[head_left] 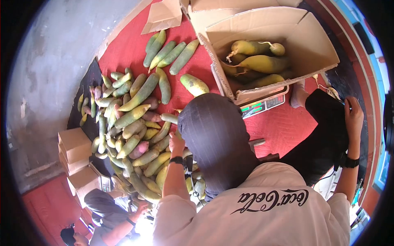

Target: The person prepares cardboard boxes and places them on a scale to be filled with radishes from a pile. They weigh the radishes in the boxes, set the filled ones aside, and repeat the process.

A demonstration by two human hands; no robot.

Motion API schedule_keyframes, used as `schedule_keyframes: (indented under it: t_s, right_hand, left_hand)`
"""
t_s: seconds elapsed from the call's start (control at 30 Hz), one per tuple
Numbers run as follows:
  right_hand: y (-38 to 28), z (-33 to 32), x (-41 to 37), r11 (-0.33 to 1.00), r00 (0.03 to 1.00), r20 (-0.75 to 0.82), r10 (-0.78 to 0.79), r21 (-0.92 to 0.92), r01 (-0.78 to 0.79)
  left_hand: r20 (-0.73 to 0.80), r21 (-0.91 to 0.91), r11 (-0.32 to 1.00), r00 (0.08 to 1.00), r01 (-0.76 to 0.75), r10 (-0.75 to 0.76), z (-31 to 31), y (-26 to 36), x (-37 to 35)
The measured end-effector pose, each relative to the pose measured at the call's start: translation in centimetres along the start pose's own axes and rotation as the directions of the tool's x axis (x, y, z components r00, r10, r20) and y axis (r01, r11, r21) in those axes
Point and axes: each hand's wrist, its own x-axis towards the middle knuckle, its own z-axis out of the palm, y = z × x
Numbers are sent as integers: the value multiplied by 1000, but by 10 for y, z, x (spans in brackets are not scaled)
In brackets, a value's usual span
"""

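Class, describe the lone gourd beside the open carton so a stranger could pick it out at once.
Find the big open cardboard carton on the red mat. Just off its wall on the picture's left lies one gourd by itself. Unlike the long slim ones fanned above it and those heaped in the pile, it is short, plump and touches no other gourd.

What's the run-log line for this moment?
left hand: at gourd pile | right hand: resting on knee | box: on scale

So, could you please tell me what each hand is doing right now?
Left hand: down at the pile of gourds; whether it grips one cannot be told.
Right hand: open, resting on the knee, holding nothing.
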Motion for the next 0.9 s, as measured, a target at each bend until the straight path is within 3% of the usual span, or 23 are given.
schedule_keyframes:
  t_s: [0.03, 0.07, 0.13, 0.17, 0.2, 0.23, 0.27, 0.4, 0.53, 0.6, 0.7, 0.77, 0.8, 0.83, 0.9]
  right_hand:
    - [-5, -2, 0, 999, 999, 5, 32, 13, -32]
    - [-7, -3, 0, 999, 999, -3, 46, 8, -46]
    - [-10, -6, 0, 999, 1000, -4, 25, 38, -25]
    - [-13, -8, 0, 996, 998, 14, 56, 73, -57]
    - [-10, -8, -1, 995, 998, 3, 68, 80, -68]
    - [-7, -7, -2, 995, 999, -13, 47, 84, -46]
    - [-5, -5, -4, 996, 999, -27, 28, 89, -26]
    - [-6, -7, -9, 994, 998, -69, 6, 108, 2]
    - [-13, -10, -8, 990, 995, -103, 1, 142, 13]
    - [-18, -13, -7, 988, 990, -141, -11, 149, 32]
    - [-18, -12, -7, 974, 980, -200, -21, 216, 65]
    - [-17, -11, -7, 971, 976, -218, -10, 229, 61]
    - [-16, -10, -8, 969, 974, -226, -5, 241, 61]
    - [-14, -7, -10, 967, 970, -244, 1, 248, 61]
    - [-12, -8, -13, 967, 968, -251, 11, 250, 53]
  left_hand:
    - [-5, 4, 1000, 1000, -18, 18, 8, -2, 2]
    - [-9, -271, 962, 1000, 14, -17, 10, -3, 3]
    - [18, -740, 669, 997, 68, -81, 14, -13, 6]
    - [-213, -635, 662, 914, -397, 345, 26, -47, 14]
    - [-221, -625, 664, 909, -411, 354, -18, -16, -9]
    - [-50, -870, 492, 998, -19, -49, -84, 9, -45]
    - [242, -942, 132, 897, 309, -370, -174, 77, -65]
    - [-89, -996, 54, 943, -76, -320, -272, 100, -99]
    - [-426, -904, 80, 902, -421, -65, -373, 175, -140]
    - [-421, -891, 113, 894, -440, 155, -410, 215, -159]
    - [-340, -862, 165, 789, -478, 512, -442, 299, -155]
    - [-311, -859, 142, 721, -492, 619, -440, 341, -147]
    - [-269, -787, 274, 708, -552, 653, -440, 359, -143]
    - [-375, -651, 275, 615, -707, 694, -434, 374, -134]
    - [-404, -612, 299, 615, -732, 678, -428, 391, -132]
